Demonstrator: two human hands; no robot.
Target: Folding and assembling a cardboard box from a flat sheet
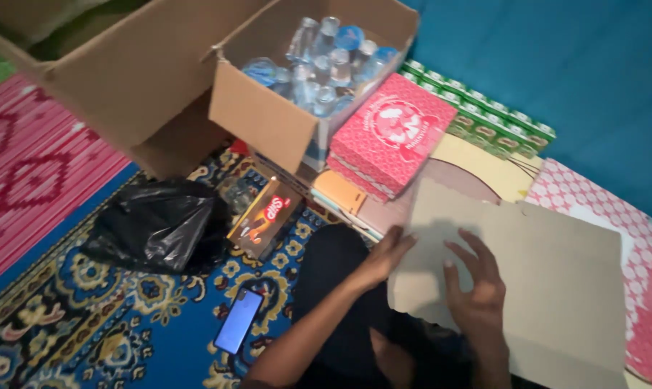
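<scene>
Step in hand, as judged: a flat brown cardboard sheet is being pressed and squared on the lap and floor.

Left to right:
- Well left of both hands: black plastic bag on the patterned rug; a phone lies face up just below-left of the left forearm.
- Up-left of the left hand: an orange-brown snack box, then an open carton of water bottles further up.
- Left hand: fingers spread flat, laid on the sheet's left edge near its upper corner. Nothing is gripped.
- Above the hands: a stack of pink boxes, and a row of green drink cartons beyond it.
- Right hand: fingers spread wide, palm down on the sheet, just right of the left hand. Nothing is gripped either.
- The sheet extends mostly to the right of and below both hands; only its left part is covered.

To do it well, as judged: pressure should be kept even under both palms, the left edge pinned while the sheet is slid or creased, and the fingers kept clear of the ragged lower edge. Whether a fold line exists cannot be told.
</scene>
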